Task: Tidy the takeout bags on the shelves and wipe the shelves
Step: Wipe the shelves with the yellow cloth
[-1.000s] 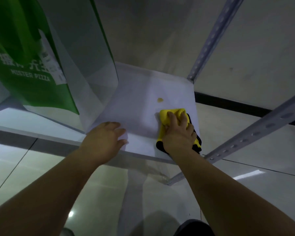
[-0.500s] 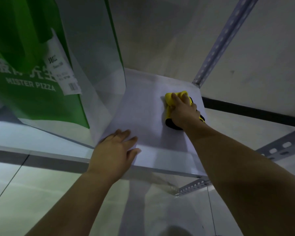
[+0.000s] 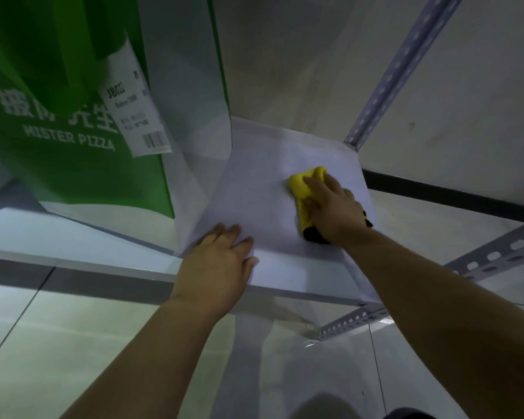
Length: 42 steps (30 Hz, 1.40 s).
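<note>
A tall green takeout bag [image 3: 73,164] printed "MISTER PIZZA" stands on the left part of a white shelf board [image 3: 260,189], with a white receipt [image 3: 133,113] hanging from it. My right hand [image 3: 333,207] presses a folded yellow cloth with a black edge [image 3: 303,182] flat on the board near its right rear corner. My left hand [image 3: 221,261] lies flat, fingers spread, on the front edge of the shelf beside the bag's white side panel. No stain shows on the board around the cloth.
Perforated grey metal uprights rise at the back right [image 3: 394,71] and a rail runs at the front right [image 3: 493,255]. A pale wall with a black strip [image 3: 436,192] lies behind. Glossy floor tiles [image 3: 58,343] show below the shelf.
My right hand has pushed the cloth from the front right edge toward the back of the shelf, over the small brown spot, which no longer shows. My left hand stays planted at the front edge.
</note>
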### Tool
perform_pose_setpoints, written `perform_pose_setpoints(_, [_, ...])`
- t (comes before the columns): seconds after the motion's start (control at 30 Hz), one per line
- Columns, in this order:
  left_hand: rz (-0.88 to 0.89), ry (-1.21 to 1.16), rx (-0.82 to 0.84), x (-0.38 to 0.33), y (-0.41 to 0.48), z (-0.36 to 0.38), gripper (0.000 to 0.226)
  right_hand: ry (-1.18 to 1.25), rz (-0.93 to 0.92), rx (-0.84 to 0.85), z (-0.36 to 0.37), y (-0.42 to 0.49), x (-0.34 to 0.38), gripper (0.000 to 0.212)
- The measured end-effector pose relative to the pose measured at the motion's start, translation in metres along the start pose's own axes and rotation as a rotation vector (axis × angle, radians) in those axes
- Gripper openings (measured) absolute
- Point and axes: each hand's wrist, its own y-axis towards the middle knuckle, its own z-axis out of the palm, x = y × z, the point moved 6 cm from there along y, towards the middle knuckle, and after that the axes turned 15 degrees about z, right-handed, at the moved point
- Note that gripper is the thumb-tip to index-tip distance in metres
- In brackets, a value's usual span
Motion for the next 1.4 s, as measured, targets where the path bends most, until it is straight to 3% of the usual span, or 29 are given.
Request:
perform_pose_setpoints(0.13, [0.025, 0.062, -0.005, -0.005, -0.001, 0.000, 0.025, 0.005, 0.151, -0.013, -0.002, 0.011, 0.010, 0.055])
perform_pose_setpoints(0.4, [0.024, 0.112, 0.067, -0.009, 0.006, 0.002, 0.023, 0.095, -0.156, -0.039, 0.010, -0.079, -0.004, 0.048])
perform_pose_setpoints(0.53, [0.024, 0.124, 0.072, -0.010, 0.007, 0.006, 0.024, 0.064, 0.001, -0.012, 0.002, -0.060, -0.031, 0.049])
perform_pose_setpoints(0.7, [-0.015, 0.193, 0.160, -0.007, 0.003, 0.019, 0.042, 0.019, 0.255, -0.037, -0.001, -0.049, -0.020, 0.055])
perform_pose_setpoints(1.0, [-0.079, 0.070, 0.189, -0.024, -0.007, 0.003, 0.030, 0.065, -0.126, -0.052, 0.009, -0.102, -0.016, 0.047])
perform_pose_setpoints(1.23, [-0.046, -0.024, 0.191, -0.043, -0.037, -0.033, 0.026, 0.023, -0.103, 0.051, -0.006, -0.110, -0.021, 0.050])
perform_pose_setpoints(1.4, [-0.145, 0.018, 0.140, -0.032, -0.056, -0.078, 0.025, 0.230, -0.091, -0.070, -0.043, -0.135, -0.006, 0.033])
